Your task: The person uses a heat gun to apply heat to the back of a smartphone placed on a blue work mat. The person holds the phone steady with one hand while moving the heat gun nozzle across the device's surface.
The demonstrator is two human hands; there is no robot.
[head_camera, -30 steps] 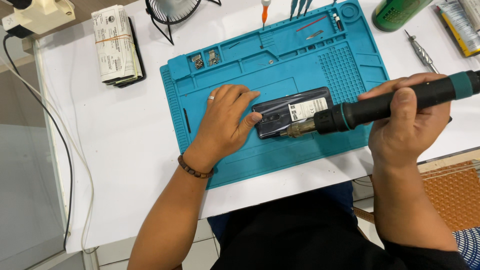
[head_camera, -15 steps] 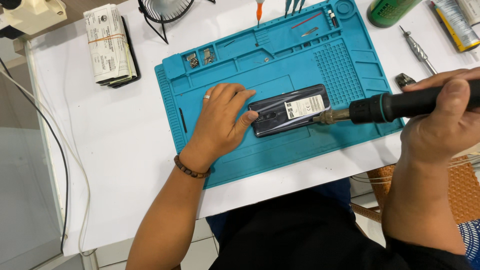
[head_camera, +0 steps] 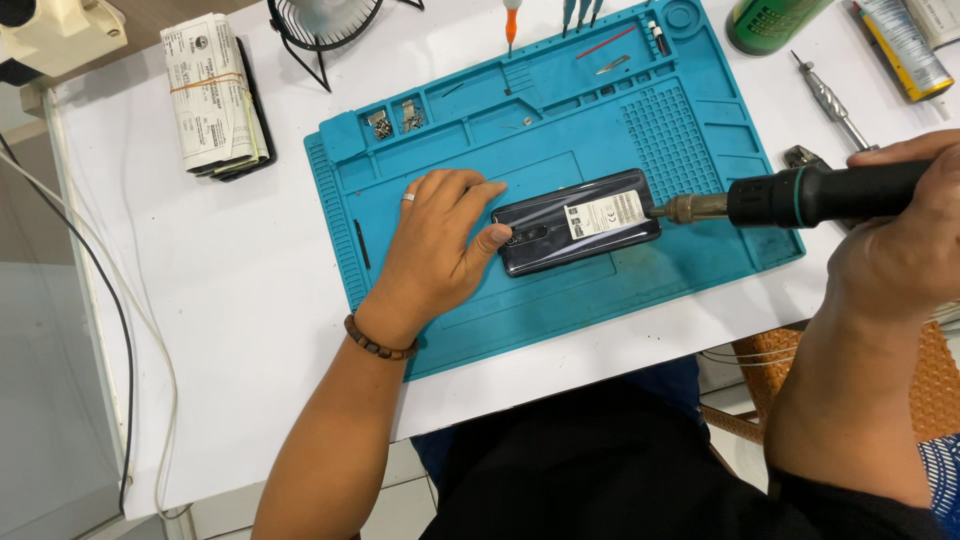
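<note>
A dark smartphone [head_camera: 580, 222] lies back-up on a teal repair mat [head_camera: 560, 290], with a white sticker on its rear. My left hand [head_camera: 440, 240] rests flat on the mat, thumb and fingers pressing the phone's left end. My right hand [head_camera: 900, 235] grips a black hot-air handle [head_camera: 820, 195] with a green ring. Its metal nozzle points left at the phone's right edge.
A rubber-banded stack of paper boxes [head_camera: 210, 95] sits at the back left beside a small black fan [head_camera: 325, 25]. Screws and small parts fill the mat's top compartments [head_camera: 395, 120]. A green bottle [head_camera: 770, 20], a glue tube [head_camera: 900, 50] and a metal bit [head_camera: 830, 100] lie at the right.
The hot-air handle has drawn back to the right, from over the phone's middle to its right edge. My left hand has stayed on the phone's left end.
</note>
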